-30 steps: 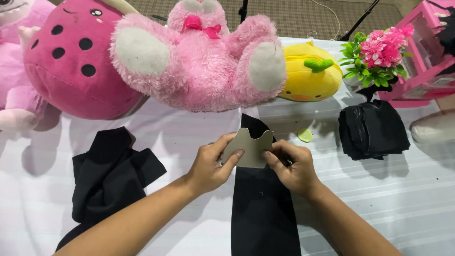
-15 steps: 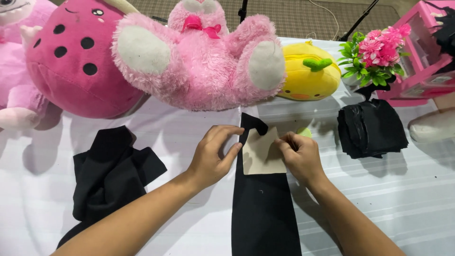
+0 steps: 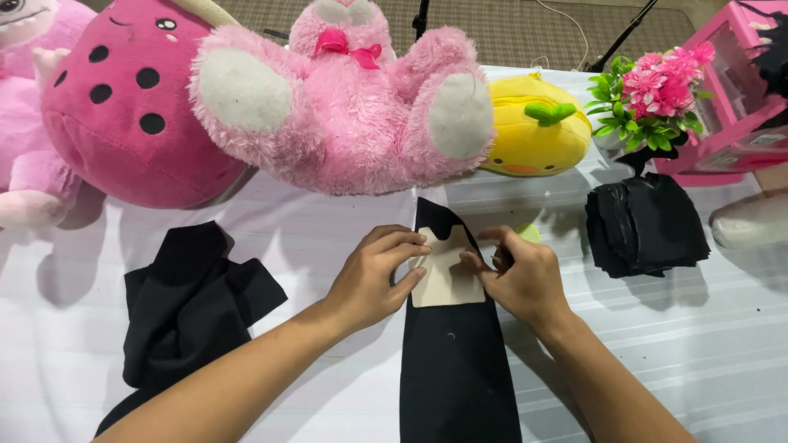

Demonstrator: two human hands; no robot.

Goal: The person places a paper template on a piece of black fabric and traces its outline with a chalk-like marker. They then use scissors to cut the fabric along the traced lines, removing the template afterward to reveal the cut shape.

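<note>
Card piece (image 3: 447, 277) lowered since last frame, now flat on black cloth strip (image 3: 455, 361), frame centre; my left hand (image 3: 373, 275) and right hand (image 3: 521, 275) press its edges, fingers spread.

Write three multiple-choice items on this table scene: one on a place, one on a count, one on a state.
1. Where does the beige card piece lie?
A. on the long black cloth strip
B. on the yellow plush
C. on the folded black stack

2. How many black cloth items are on the white table?
A. one
B. three
C. five

3. What are the hands doing?
A. both lifted clear
B. one holds the flowers
C. both press on the card

Answers:
1 A, the card sits on the strip's upper end.
2 B: the strip, a crumpled piece and a folded stack.
3 C, the left hand and right hand rest on its edges.
</note>
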